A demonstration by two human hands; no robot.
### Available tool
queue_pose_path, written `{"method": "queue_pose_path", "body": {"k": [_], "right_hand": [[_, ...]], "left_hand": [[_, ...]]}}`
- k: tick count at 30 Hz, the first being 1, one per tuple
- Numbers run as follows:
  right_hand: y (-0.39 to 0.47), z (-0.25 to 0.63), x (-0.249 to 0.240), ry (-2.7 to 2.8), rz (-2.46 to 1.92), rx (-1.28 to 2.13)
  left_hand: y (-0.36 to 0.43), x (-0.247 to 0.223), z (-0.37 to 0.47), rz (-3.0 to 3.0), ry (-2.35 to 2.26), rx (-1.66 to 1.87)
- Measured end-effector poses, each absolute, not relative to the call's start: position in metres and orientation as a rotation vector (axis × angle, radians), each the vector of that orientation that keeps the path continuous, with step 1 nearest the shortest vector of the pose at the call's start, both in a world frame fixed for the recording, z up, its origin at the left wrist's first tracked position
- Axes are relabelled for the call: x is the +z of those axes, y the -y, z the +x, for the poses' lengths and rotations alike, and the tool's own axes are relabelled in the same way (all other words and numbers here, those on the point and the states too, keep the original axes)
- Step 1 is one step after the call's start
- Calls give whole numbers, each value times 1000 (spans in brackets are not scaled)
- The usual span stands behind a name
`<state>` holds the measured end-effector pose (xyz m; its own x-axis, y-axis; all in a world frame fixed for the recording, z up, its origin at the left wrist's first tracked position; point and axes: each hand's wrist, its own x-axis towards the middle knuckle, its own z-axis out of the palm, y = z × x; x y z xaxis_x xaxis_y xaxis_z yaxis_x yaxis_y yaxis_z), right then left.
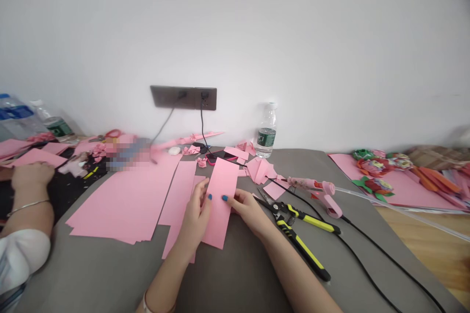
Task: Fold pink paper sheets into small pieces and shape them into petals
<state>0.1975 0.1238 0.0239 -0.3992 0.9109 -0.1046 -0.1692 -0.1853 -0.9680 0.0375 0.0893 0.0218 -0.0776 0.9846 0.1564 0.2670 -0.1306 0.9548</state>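
A long strip of pink paper (222,183) is held up over the grey table, tilted slightly. My left hand (198,212) is closed on its left edge, thumb in front and fingers mostly behind. On the right edge, my right hand (249,209) pinches the same strip with its thumb on the front. Pink paper strips (176,195) lie just left of and partly beneath my left hand. Beyond them a stack of larger pink sheets (121,205) is spread out. Yellow-and-black pliers (297,234) rest with handles apart, close to my right forearm.
A pink glue gun (323,190) with a clear stick and black cord lies right. Behind are a water bottle (266,132), a phone (221,157) and paper scraps (257,168). Paper flowers (376,183) lie far right. Another person's arm (32,190) reaches in at left.
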Motion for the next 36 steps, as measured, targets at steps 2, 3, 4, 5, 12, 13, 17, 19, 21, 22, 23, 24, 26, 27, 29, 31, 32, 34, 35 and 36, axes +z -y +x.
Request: {"method": "queue_pose_path", "body": {"k": [2, 3, 4, 5, 12, 13, 17, 19, 21, 22, 23, 24, 26, 27, 29, 31, 32, 34, 35, 36], "right_hand": [[-126, 193, 17, 1166, -958, 1682], [-127, 192, 15, 1129, -963, 1667], [-127, 191, 13, 1100, -975, 1641], [-127, 191, 12, 1081, -997, 1597], [-125, 188, 4, 1031, -1019, 1402], [-125, 188, 1, 1024, -1001, 1401], [-127, 191, -11, 978, -949, 1405], [-127, 192, -11, 956, -943, 1419], [-126, 194, -7, 905, -916, 1475], [-126, 194, -4, 871, -891, 1525], [-125, 195, -2, 836, -859, 1584], [-125, 196, 1, 807, -822, 1649], [-124, 197, 4, 788, -747, 1764], [-124, 197, 5, 791, -715, 1811], [-123, 197, 5, 803, -663, 1879], [-123, 197, 7, 831, -623, 1926], [-122, 197, 8, 853, -602, 1941], [-122, 197, 10, 902, -566, 1947], [-122, 196, 11, 918, -561, 1939], [-122, 196, 10, 919, -573, 1919]], "left_hand": [[-90, 17, 38, 1577, -1454, 1247], [-89, 15, 39, 1659, -1494, 1234], [-88, 15, 40, 1748, -1532, 1216], [-87, 15, 42, 1833, -1567, 1191], [-78, 24, 58, 1956, -1683, 982], [-78, 27, 58, 1901, -1666, 998], [-79, 46, 48, 1538, -1442, 1063], [-79, 54, 39, 1254, -1334, 1123], [-79, 58, 29, 960, -1314, 1160], [-80, 58, 25, 838, -1302, 1160], [-80, 57, 21, 752, -1263, 1140], [-81, 55, 19, 700, -1198, 1108], [-83, 49, 18, 672, -1048, 1044], [-84, 47, 19, 680, -989, 1016], [-85, 43, 23, 696, -948, 983], [-85, 40, 26, 715, -957, 944], [-84, 40, 28, 735, -964, 914], [-83, 39, 29, 812, -1008, 851], [-82, 39, 30, 873, -1046, 828], [-82, 39, 30, 952, -1097, 827]]}}
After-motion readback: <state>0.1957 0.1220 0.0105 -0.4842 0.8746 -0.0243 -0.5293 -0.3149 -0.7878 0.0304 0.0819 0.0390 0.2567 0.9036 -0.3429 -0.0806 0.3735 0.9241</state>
